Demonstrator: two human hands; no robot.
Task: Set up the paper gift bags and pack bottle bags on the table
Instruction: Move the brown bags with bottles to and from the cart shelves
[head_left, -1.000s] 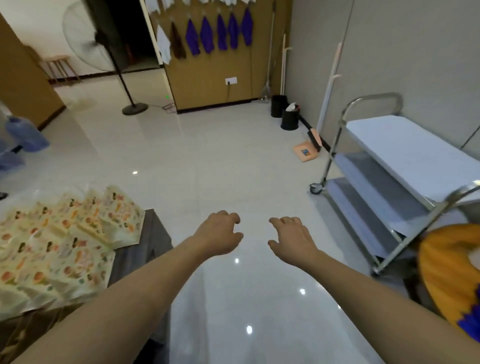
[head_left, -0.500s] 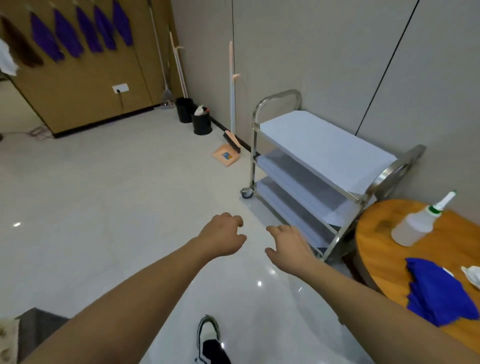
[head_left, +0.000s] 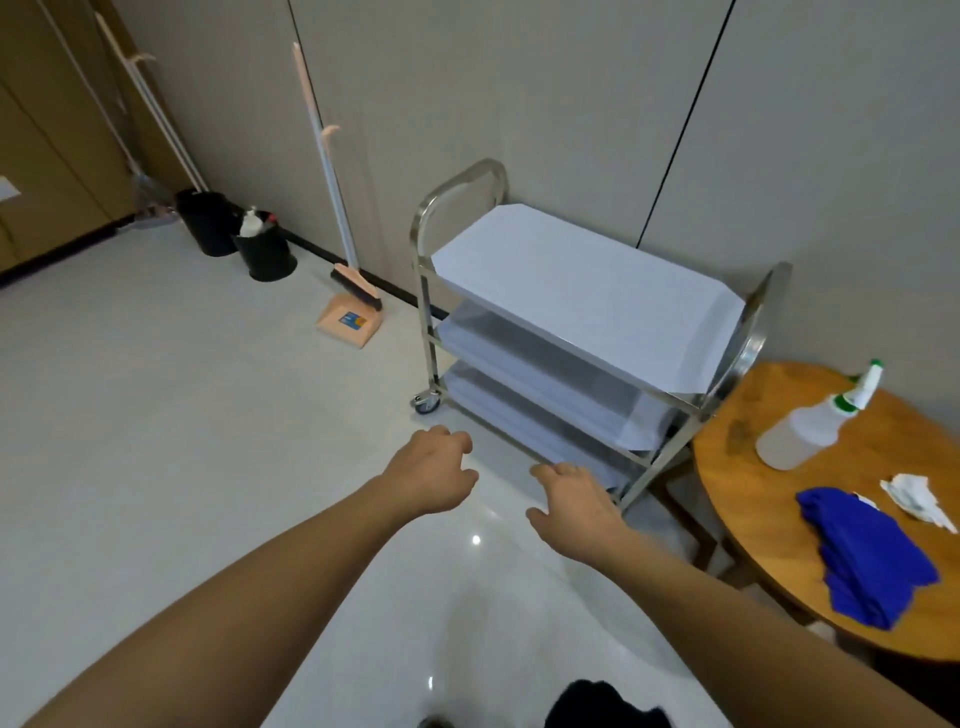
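No gift bags or bottle bags are in view. My left hand (head_left: 435, 472) and my right hand (head_left: 574, 506) are stretched out side by side over the pale tiled floor, both empty with fingers loosely curled downward. Just beyond them stands a steel three-shelf trolley (head_left: 582, 296) with white shelf covers; my right hand is close to its lowest shelf corner without touching it.
A round wooden table (head_left: 769, 525) at the right carries a spray bottle (head_left: 815, 421), a folded blue cloth (head_left: 872, 556) and a crumpled white tissue (head_left: 917, 499). Two black bins (head_left: 262, 249), a broom with dustpan (head_left: 350, 317) and mops line the wall at left.
The view has swung right: the table with printed paper bags left the frame, and the trolley and round table came nearer. Both hands stayed empty and held out in front.
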